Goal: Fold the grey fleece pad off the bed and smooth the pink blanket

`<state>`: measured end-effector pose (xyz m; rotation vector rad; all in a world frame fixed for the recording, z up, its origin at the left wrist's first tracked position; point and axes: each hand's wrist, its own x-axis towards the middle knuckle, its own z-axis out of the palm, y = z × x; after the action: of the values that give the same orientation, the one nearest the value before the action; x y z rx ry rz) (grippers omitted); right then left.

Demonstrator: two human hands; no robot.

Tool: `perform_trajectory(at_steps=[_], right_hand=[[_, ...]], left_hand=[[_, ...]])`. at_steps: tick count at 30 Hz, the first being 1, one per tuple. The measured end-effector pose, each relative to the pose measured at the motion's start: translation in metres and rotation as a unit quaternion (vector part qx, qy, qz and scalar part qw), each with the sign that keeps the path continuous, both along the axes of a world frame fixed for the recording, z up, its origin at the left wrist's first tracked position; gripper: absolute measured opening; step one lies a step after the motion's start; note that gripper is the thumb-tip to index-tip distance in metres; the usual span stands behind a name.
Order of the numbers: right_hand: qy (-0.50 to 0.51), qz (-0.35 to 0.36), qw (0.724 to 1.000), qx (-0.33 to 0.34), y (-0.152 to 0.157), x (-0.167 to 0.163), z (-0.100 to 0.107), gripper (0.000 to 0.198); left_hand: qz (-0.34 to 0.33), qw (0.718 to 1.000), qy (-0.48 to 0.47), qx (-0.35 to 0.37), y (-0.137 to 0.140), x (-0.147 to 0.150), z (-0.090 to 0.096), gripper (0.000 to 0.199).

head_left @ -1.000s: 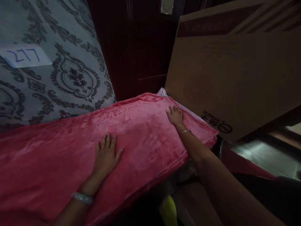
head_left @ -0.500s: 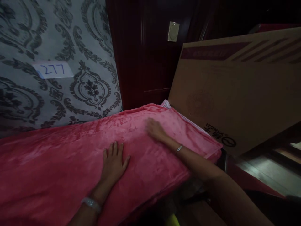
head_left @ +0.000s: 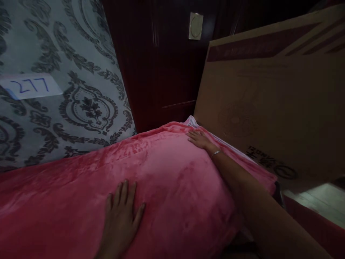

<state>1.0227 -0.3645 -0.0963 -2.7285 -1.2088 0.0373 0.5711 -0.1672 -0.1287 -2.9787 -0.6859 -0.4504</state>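
Note:
A pinkish-red plush blanket (head_left: 167,183) is spread over a raised flat surface, whose own top is hidden beneath it. My left hand (head_left: 120,216) lies flat on the blanket near its front, fingers spread. Farther off, toward the blanket's back right corner, my right hand (head_left: 198,139) rests palm down with the fingers stretched out. A thin bracelet (head_left: 216,153) circles my right wrist. At the far corner a pale edge (head_left: 192,121) of cloth sticks up.
A large cardboard box (head_left: 264,104) leans along the right side. Patterned wallpaper (head_left: 88,108) with a paper label reading 277 (head_left: 33,85) is at the left. Behind stands dark red wood panelling (head_left: 164,72) with a switch plate (head_left: 195,26). Pale floor (head_left: 320,203) shows at lower right.
My right hand has slid right across the blanket to near its far corner. My left hand stays flat on the cloth and now sits lower in view. The camera has shifted closer.

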Motion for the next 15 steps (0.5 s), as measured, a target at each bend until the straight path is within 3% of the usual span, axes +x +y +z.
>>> perform_trajectory(at_steps=[4, 8, 12, 15], right_hand=[[0.023, -0.063, 0.997, 0.040, -0.021, 0.041, -0.016, 0.057], [0.033, -0.075, 0.993, 0.080, -0.028, 0.050, -0.024, 0.058], [0.039, -0.092, 0.993, 0.063, -0.022, 0.036, -0.001, 0.055], [0.030, -0.117, 0.991, 0.062, -0.013, 0.006, 0.024, 0.051]], left_hand=[[-0.002, 1.000, 0.001, 0.005, 0.008, -0.001, -0.009, 0.072], [-0.004, 1.000, -0.007, 0.014, 0.013, -0.001, -0.014, 0.073], [-0.001, 1.000, 0.008, 0.023, 0.009, 0.002, -0.010, 0.073], [0.007, 0.999, 0.027, 0.026, 0.003, 0.006, 0.000, 0.073]])
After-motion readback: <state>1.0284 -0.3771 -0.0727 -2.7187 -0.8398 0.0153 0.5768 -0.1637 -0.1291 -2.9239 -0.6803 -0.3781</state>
